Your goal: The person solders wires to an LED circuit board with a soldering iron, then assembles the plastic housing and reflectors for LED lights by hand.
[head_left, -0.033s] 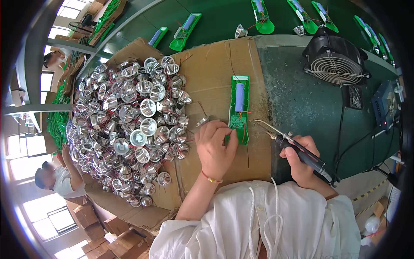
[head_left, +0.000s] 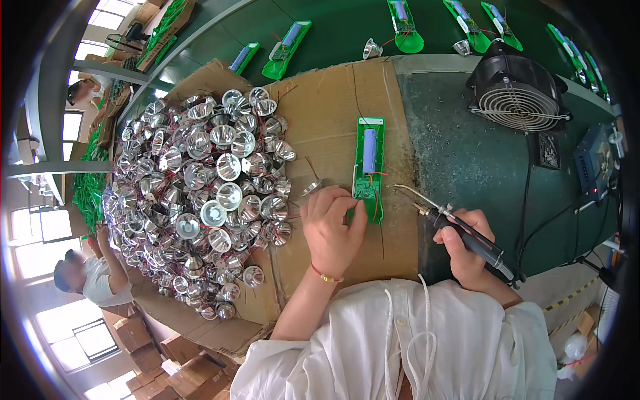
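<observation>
Near the middle of the frame, a green housing (head_left: 361, 143) lies lengthwise, its long sides running up and down, on a flattened cardboard sheet (head_left: 320, 100). A purple cylindrical cell (head_left: 369, 152) sits in its upper half and a small circuit board (head_left: 365, 191) in its lower half, with thin red wires showing at the right edge.

The left hand (head_left: 331, 223) is at the housing's lower left, fingers curled and thumb and forefinger brought together beside the board; whether something thin is pinched between them I cannot tell. A silver reflector cup (head_left: 311, 188) lies at the upper left of this hand's knuckles, with a thin wire rising from it.

The right hand (head_left: 467, 243), right of center, is wrapped around the black handle of a soldering iron (head_left: 477, 245). The iron slants toward the upper left, its bent metal tip just beside the housing's right edge, apart from it.

A large heap of reflector cups (head_left: 200, 167) fills the left half of the cardboard. At the upper right, a black fan (head_left: 519, 100) with a round wire guard stands on the green tabletop (head_left: 453, 153); a blue box (head_left: 592, 163) with a small red light is near the right edge. More green housings (head_left: 409, 44) with purple cells are spread along the top.
</observation>
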